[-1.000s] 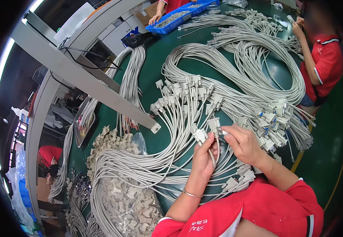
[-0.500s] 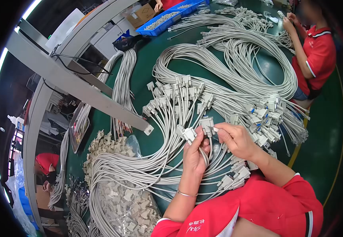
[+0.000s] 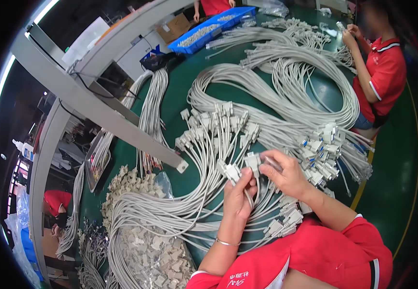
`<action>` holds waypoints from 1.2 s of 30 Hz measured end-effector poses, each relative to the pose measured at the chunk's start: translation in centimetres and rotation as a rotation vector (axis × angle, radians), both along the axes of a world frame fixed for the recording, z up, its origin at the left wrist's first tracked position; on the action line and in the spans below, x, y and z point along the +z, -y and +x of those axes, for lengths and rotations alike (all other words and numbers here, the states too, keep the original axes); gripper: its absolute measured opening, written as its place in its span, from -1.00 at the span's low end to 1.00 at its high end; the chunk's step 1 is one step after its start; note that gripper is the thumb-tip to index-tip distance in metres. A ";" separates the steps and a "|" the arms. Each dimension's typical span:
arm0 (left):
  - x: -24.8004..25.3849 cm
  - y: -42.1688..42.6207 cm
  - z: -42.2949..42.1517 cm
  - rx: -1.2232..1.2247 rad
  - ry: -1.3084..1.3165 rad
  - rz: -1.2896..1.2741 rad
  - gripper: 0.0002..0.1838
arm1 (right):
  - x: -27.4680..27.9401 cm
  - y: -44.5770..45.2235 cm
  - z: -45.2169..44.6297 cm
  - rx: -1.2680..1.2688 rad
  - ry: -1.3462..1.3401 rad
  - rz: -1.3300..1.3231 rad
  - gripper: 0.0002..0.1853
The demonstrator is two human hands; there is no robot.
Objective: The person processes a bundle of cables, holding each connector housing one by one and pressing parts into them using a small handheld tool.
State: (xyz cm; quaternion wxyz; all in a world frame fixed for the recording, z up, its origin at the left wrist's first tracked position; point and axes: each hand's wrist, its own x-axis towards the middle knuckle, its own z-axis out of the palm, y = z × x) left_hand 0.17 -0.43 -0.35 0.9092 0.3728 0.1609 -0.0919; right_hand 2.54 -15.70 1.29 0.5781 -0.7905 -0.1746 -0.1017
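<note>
So the hardest bit to make out is the right hand (image 3: 287, 176): its thumb and fingers curl in right by the upright connector (image 3: 252, 162), but they're smeared with blur, so I can't tell if they touch it or pinch anything. The left hand (image 3: 238, 196) is clamped around that one plus a tilted connector (image 3: 229, 171), with both cables partly hidden behind its thumb and fingers. Hands are close but not joined, both over the green table (image 3: 179, 94), in front of the fanned cable bundle (image 3: 218, 126). Direction-wise, the upright connector has its long axis near vertical in the view, broad end up, cable end down; the tilted connector leans, far end up and left, cable end down toward the palm. The co-worker in red (image 3: 387, 67) is partly lost in the dark edge, another person (image 3: 214, 6) gets chopped off by the top, and the grey post (image 3: 107, 113) blocks some background.
</note>
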 end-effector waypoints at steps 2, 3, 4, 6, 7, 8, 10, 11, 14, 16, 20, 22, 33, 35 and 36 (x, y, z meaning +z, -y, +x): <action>1.0 0.0 -0.2 -0.064 0.027 0.089 -0.85 | 0.9 0.4 0.1 0.072 -0.191 0.091 -0.69; 0.9 -0.5 0.0 -0.098 0.062 0.062 -0.82 | 0.4 0.4 0.4 0.122 -0.208 0.185 -0.70; 1.0 -0.7 0.1 -0.115 0.099 0.072 -0.81 | -0.1 0.5 0.8 0.202 -0.246 0.237 -0.72; 1.1 -0.8 0.0 -0.136 0.165 0.111 -0.69 | 0.2 0.4 0.5 0.417 -0.453 0.515 -0.73; 1.3 -0.7 -0.1 -0.140 0.230 0.117 -0.61 | -0.1 0.5 0.4 0.496 -0.569 0.561 -0.74; 1.7 -0.6 -0.3 -0.144 0.292 0.122 -0.52 | -0.4 0.4 0.2 0.497 -0.567 0.563 -0.74; 1.6 -0.8 -0.4 -0.159 0.330 0.099 -0.38 | -0.7 0.1 -0.2 0.618 -0.782 0.722 -0.70; 1.5 -0.9 -0.4 -0.180 0.356 0.106 -0.40 | -0.7 0.0 -0.3 0.617 -0.782 0.725 -0.70; 1.7 -1.0 -0.5 -0.191 0.417 0.140 -0.46 | -0.4 -0.4 -1.0 0.453 -0.727 0.707 -0.74; 1.3 -0.7 -0.3 -0.100 0.377 0.189 -0.59 | 0.2 -0.6 -0.8 0.280 -0.437 0.476 -0.78; 0.7 -0.4 0.2 0.010 0.160 0.069 -0.80 | -0.1 0.4 -1.1 0.250 -0.264 0.310 -0.74; 0.7 -0.4 0.3 0.052 0.079 -0.010 -0.85 | 0.4 0.5 -1.3 0.140 0.147 0.096 -0.76; 1.6 -0.9 0.3 0.082 -0.020 -0.106 -0.89 | -1.0 0.5 -1.6 0.155 0.347 -0.141 -0.84; 1.6 -1.0 0.3 0.074 -0.012 -0.105 -0.89 | -0.9 0.5 -1.6 0.157 0.342 -0.147 -0.85; 1.5 -1.0 0.3 0.066 -0.012 -0.108 -0.89 | -0.8 0.5 -1.6 0.160 0.336 -0.152 -0.85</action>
